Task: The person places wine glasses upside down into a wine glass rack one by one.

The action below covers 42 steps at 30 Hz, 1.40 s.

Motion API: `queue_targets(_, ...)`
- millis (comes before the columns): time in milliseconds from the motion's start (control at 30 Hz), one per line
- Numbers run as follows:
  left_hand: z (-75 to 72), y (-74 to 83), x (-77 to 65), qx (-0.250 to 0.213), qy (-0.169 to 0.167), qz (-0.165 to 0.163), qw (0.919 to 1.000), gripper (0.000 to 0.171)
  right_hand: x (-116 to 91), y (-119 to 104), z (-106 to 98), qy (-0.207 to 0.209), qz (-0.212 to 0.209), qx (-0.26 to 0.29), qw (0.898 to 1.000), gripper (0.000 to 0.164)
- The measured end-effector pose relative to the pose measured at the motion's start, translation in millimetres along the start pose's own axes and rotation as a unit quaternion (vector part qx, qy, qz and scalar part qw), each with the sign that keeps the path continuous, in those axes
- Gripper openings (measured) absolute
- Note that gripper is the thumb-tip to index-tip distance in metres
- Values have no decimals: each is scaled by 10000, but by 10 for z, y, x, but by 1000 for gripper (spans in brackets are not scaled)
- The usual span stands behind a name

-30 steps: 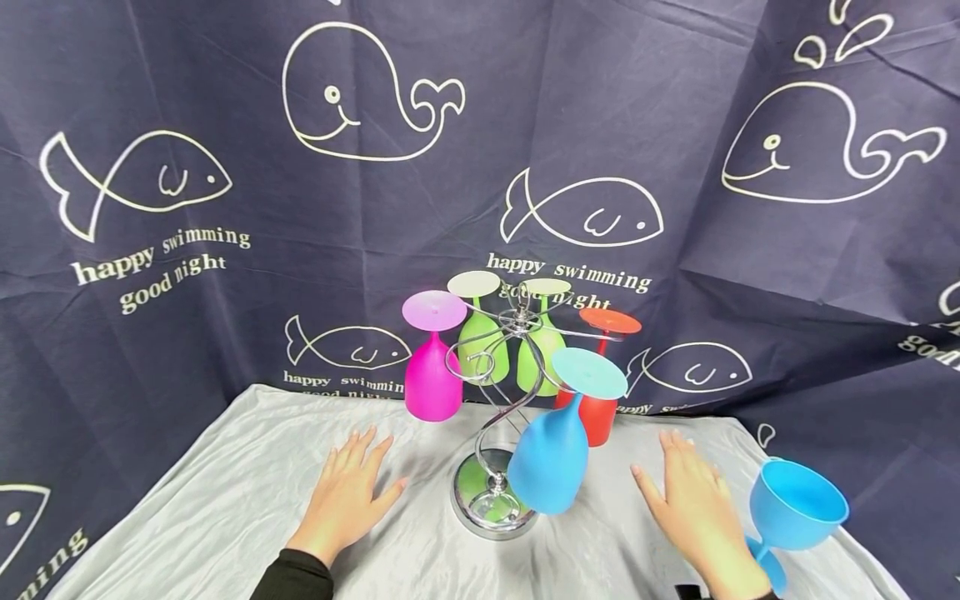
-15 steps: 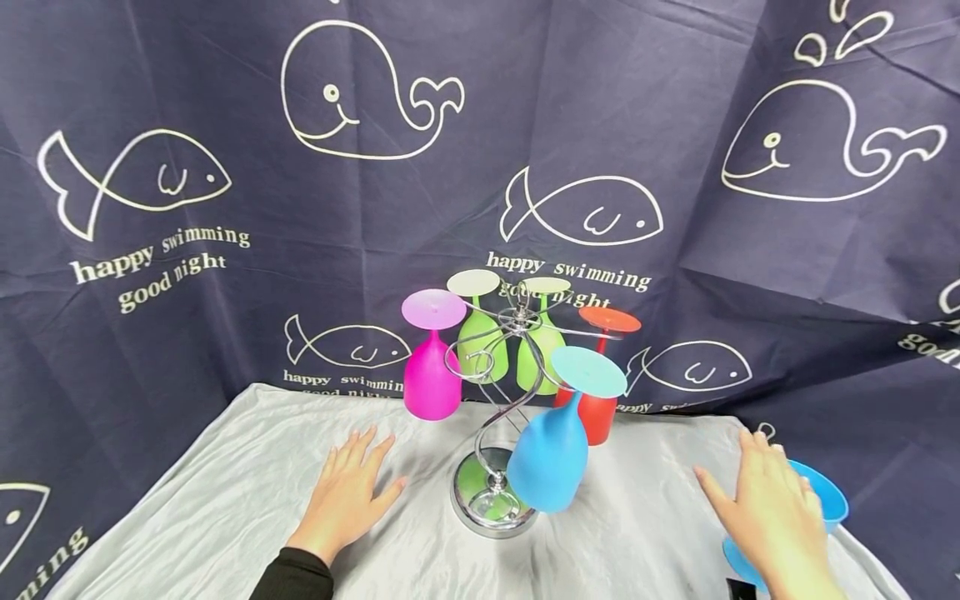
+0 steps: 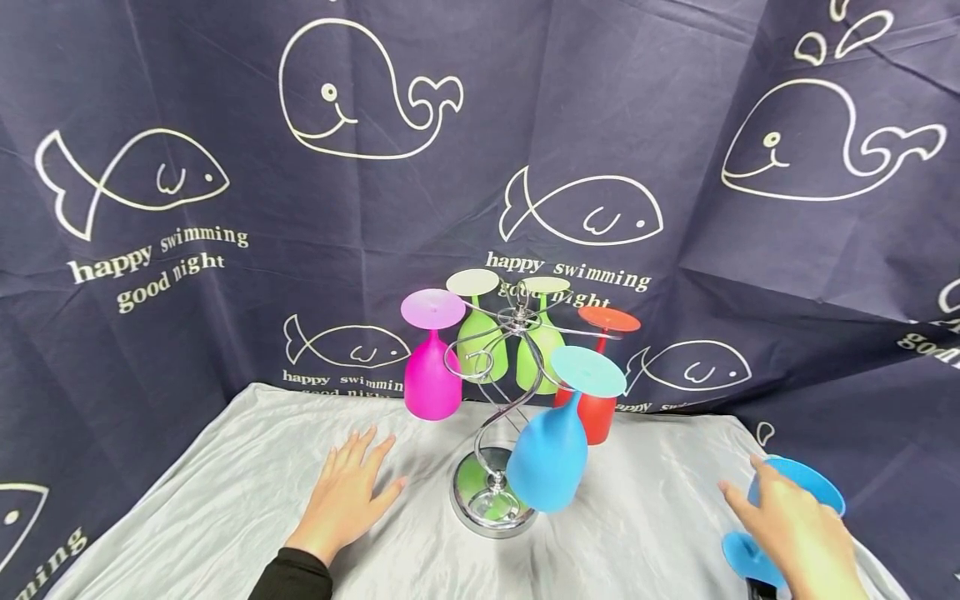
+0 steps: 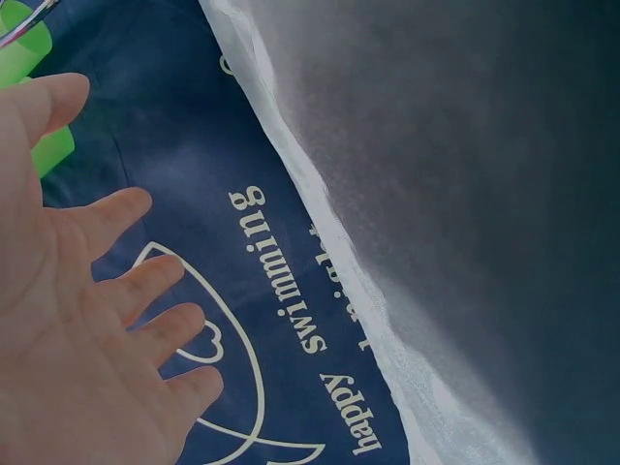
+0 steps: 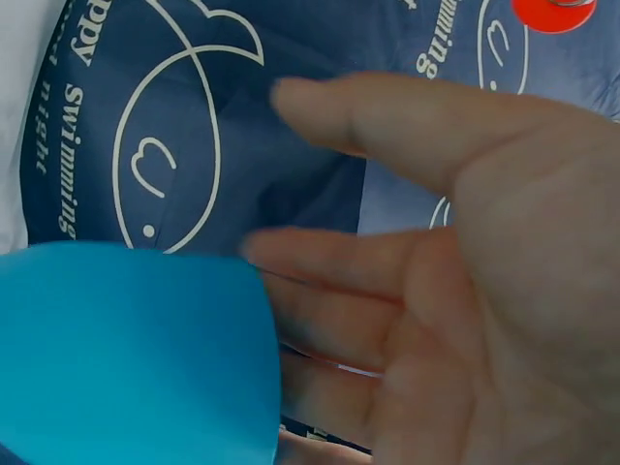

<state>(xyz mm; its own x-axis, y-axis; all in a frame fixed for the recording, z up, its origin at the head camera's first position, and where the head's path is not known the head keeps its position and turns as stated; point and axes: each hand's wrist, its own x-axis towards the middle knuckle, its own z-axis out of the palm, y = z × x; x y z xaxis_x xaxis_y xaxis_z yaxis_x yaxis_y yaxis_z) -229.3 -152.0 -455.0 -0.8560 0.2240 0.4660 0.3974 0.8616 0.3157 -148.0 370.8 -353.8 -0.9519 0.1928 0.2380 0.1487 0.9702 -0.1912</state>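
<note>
At the right of the table, my right hand (image 3: 802,529) is at a blue goblet (image 3: 813,482), partly covering its bowl and stem. In the right wrist view the fingers are stretched out beside the blue bowl (image 5: 136,349), while the thumb stands apart from it. On the left, my left hand (image 3: 348,496) hovers or rests over the cloth with spread fingers and nothing in it. Between the hands stands a chrome goblet rack (image 3: 495,508). From it hang upside down a magenta goblet (image 3: 433,379), two green goblets (image 3: 483,346), a red goblet (image 3: 597,417) and a tilted blue goblet (image 3: 550,458).
A white satiny cloth (image 3: 232,492) covers the table. Behind it hangs a dark blue curtain (image 3: 600,108) printed with whales and fish. The table's right edge runs close beyond the standing blue goblet.
My right hand has moved right, away from the rack side, to the standing blue goblet, and now overlaps its bowl. The left hand and the rack have stayed in place.
</note>
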Motion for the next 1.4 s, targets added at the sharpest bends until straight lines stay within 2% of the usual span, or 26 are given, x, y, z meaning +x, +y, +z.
queue_targets(100,-2,1,-1,11,15,7,10000,60,18,1,-18,-461,63,-14,9989,74)
queue_targets(233,-1,3,-3,3,52,29,10000,60,16,-7,-17,-405,-15,-37,9992,66)
queue_targets(500,-13,7,-12,-51,21,-8,10000,60,-9,-27,-27,101,-169,186,9996,36)
queue_targets(633,-12,4,-13,-77,-9,-39,10000,60,-23,-38,-3,519,-482,147,9974,25)
queue_targets(767,3,-8,-13,-101,-59,-74,9999,61,-33,-39,39,1057,-833,54,9909,18)
queue_targets(833,14,-17,-12,-102,-70,-84,9999,61,-42,-45,47,1334,-860,71,9873,17)
queue_targets(1033,28,-28,-10,-110,-38,-63,9999,61,-51,-131,-25,1598,-351,285,9861,21)
queue_targets(1200,25,-27,-13,-141,-67,-82,9998,61,-81,-192,-35,1982,-303,399,9789,20)
queue_targets(1400,21,-27,-13,-176,-76,-92,9998,61,-100,-217,-26,2093,-446,464,9757,18)
